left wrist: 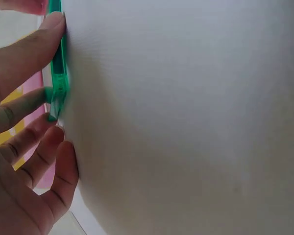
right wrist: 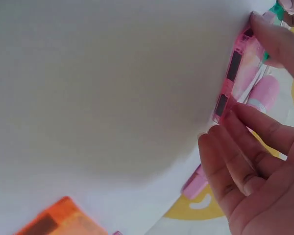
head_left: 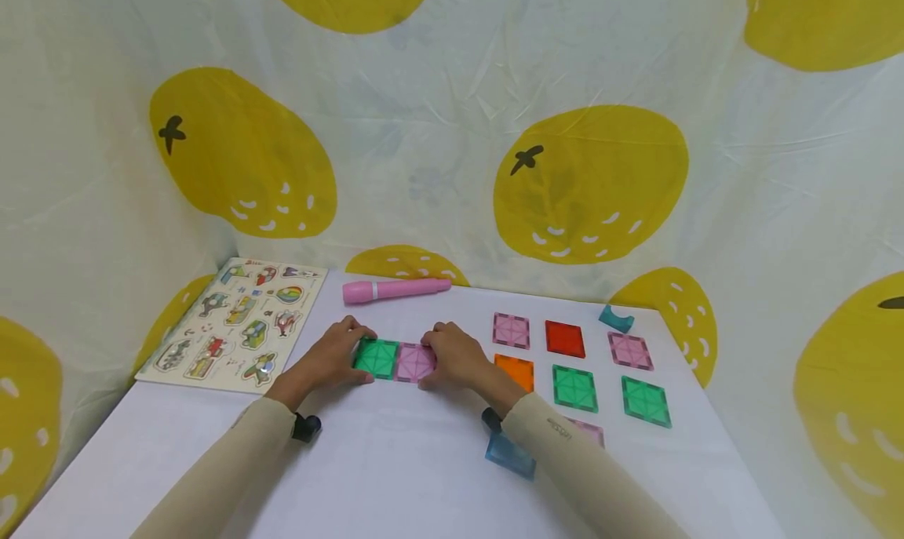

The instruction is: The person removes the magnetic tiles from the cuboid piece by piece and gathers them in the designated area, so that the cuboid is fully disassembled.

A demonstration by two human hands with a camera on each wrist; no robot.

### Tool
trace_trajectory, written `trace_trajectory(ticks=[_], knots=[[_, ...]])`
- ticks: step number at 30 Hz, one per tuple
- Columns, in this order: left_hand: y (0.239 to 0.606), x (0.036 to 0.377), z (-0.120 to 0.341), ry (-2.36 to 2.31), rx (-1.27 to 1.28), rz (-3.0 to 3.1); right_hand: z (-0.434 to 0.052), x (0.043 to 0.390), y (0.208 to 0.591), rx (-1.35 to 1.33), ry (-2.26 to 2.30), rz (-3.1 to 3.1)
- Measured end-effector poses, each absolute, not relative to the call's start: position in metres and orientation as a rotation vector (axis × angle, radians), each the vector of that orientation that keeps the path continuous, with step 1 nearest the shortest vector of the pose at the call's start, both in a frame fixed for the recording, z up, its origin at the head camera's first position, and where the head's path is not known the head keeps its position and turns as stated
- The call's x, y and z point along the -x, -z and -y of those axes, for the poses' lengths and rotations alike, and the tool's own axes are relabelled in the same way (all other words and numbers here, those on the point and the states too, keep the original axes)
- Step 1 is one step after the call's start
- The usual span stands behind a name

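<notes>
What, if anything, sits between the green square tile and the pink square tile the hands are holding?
Nothing visible. The green square tile under the left hand and the pink square tile under the right hand lie edge to edge on the white table.

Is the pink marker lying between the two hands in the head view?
No, the pink marker lies farther back, beyond the left hand and right hand, which hold the green tile and pink tile.

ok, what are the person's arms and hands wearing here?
Both arms wear long beige sleeves; the right sleeve has small dark lettering near the cuff, the left sleeve looks plain. A small black device sits at each wrist. The left hand and right hand are bare.
</notes>
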State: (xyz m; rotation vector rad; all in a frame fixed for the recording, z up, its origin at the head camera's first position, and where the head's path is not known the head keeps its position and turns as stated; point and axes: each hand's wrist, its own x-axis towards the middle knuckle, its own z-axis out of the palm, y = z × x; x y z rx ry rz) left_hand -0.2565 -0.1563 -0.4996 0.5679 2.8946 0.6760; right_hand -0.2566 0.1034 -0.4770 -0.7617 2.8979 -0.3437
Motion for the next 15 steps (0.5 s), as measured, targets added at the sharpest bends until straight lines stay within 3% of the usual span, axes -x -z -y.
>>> trace_trajectory(ticks=[15], knots=[[0.495, 0.245, 0.145, -0.408, -0.717, -2.985, -0.125, 0.243, 0.469, 0.621, 0.461, -2.964]])
